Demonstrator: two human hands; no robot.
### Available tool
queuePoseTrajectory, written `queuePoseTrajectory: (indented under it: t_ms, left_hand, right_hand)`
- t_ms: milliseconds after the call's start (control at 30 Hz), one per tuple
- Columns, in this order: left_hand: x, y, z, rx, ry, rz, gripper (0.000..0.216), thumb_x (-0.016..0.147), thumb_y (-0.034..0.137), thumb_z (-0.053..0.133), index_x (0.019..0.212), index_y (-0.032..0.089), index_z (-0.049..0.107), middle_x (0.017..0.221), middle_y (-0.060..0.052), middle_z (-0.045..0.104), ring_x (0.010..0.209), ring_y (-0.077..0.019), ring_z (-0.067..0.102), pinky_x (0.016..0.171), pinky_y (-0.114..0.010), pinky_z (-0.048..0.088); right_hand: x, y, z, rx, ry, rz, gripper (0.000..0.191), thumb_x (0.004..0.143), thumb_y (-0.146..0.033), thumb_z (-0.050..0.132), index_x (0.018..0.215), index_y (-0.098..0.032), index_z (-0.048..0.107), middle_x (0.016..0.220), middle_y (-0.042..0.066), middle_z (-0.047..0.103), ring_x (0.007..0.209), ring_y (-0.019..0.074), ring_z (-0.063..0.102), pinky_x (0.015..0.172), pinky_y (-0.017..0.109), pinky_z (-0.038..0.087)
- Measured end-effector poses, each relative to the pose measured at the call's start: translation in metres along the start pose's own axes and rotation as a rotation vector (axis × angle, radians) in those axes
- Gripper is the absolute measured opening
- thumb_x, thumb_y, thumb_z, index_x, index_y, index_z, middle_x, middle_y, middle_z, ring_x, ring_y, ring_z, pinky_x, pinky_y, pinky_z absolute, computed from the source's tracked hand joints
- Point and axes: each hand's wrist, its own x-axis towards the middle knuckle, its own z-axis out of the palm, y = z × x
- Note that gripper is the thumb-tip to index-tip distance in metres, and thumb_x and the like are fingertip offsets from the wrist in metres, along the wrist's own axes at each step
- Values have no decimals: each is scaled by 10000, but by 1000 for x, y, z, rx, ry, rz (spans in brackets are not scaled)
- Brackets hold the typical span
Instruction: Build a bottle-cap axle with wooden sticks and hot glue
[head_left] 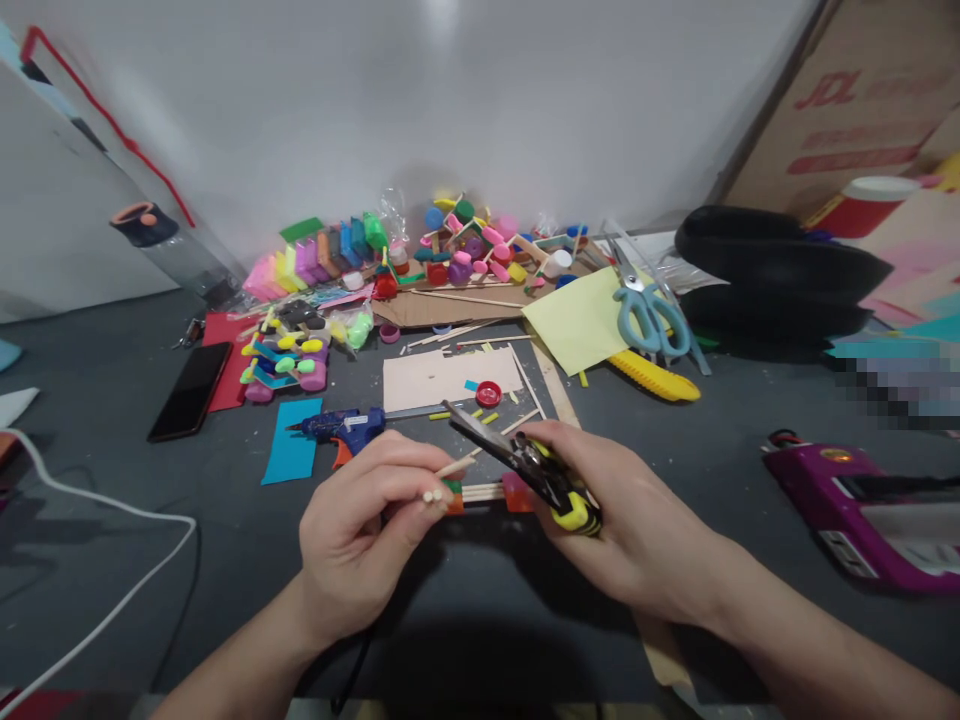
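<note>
My left hand [367, 530] is closed in a pinch on thin wooden sticks [433, 496], whose pale cut ends point toward me. One more stick [459, 465] sticks out to the right from between its fingers. My right hand [622, 510] grips pliers [529, 462] with black and yellow handles; their jaws point up and left, just above the sticks. Between the hands lies a small piece of parallel sticks [484, 492] with orange, green and red parts, partly covered by my fingers. A blue glue gun [349, 428] lies behind my left hand.
Scissors [645, 310] and a yellow utility knife [656, 376] lie at the back right. A phone [191, 390] and a white cable [112, 510] are on the left, a purple device [862, 510] on the right. Colourful clay pieces [472, 245] line the wall.
</note>
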Motion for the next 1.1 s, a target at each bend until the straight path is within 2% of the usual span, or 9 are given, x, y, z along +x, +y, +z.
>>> queuePoseTrajectory:
  t_ms: [167, 300, 400, 567, 733, 967, 1100]
  left_hand:
    - [-2, 0, 0, -241, 32, -270, 74, 899, 167, 682, 848, 187, 733, 842, -70, 745, 783, -175, 701, 686, -270, 592]
    - [-3, -3, 0, -439, 23, -426, 76, 882, 209, 716, 820, 186, 753, 866, -70, 723, 607, -113, 632, 498, -196, 505]
    - [-3, -3, -1, -524, -6, -499, 88, 878, 224, 725, 806, 184, 757, 878, -71, 717, 580, -96, 604, 480, -190, 479]
    - [-2, -2, -3, -517, -32, -518, 107, 872, 227, 734, 783, 172, 757, 815, -90, 714, 688, -137, 636, 502, -183, 470]
    - [-1, -3, -3, -542, -29, -548, 99, 873, 241, 734, 805, 178, 767, 840, -85, 701, 634, -116, 607, 499, -197, 476]
    - [0, -5, -4, -465, -9, -513, 158, 853, 274, 758, 749, 155, 749, 795, -103, 695, 680, -162, 655, 480, -213, 482]
    - [1, -4, -5, -458, -32, -484, 173, 866, 279, 746, 742, 158, 739, 770, -105, 714, 736, -180, 676, 524, -219, 506]
  right_hand:
    - [3, 1, -3, 85, -80, 0, 449, 772, -140, 594, 1216, -170, 531, 1090, 105, 699, 929, 219, 684, 803, 327, 554]
    - [2, 2, -4, 37, -91, -28, 434, 787, -160, 582, 1217, -149, 532, 1091, 121, 698, 954, 235, 686, 819, 346, 552]
    - [3, 0, -7, 25, -92, -41, 399, 790, -152, 562, 1189, -144, 542, 1064, 124, 702, 934, 231, 689, 813, 341, 556]
    - [2, -2, -10, -7, -88, -35, 378, 784, -139, 547, 1161, -155, 546, 1040, 132, 709, 929, 247, 694, 811, 358, 571]
    - [0, 0, -8, -34, -73, -37, 399, 775, -143, 550, 1174, -150, 538, 1058, 153, 704, 939, 265, 696, 807, 384, 580]
    - [3, 1, -9, 6, -88, -29, 372, 781, -140, 552, 1153, -130, 559, 1023, 152, 695, 914, 265, 683, 779, 385, 573]
    - [3, 0, -11, 55, -120, -8, 369, 792, -149, 566, 1160, -133, 571, 1003, 122, 701, 879, 237, 684, 766, 351, 561]
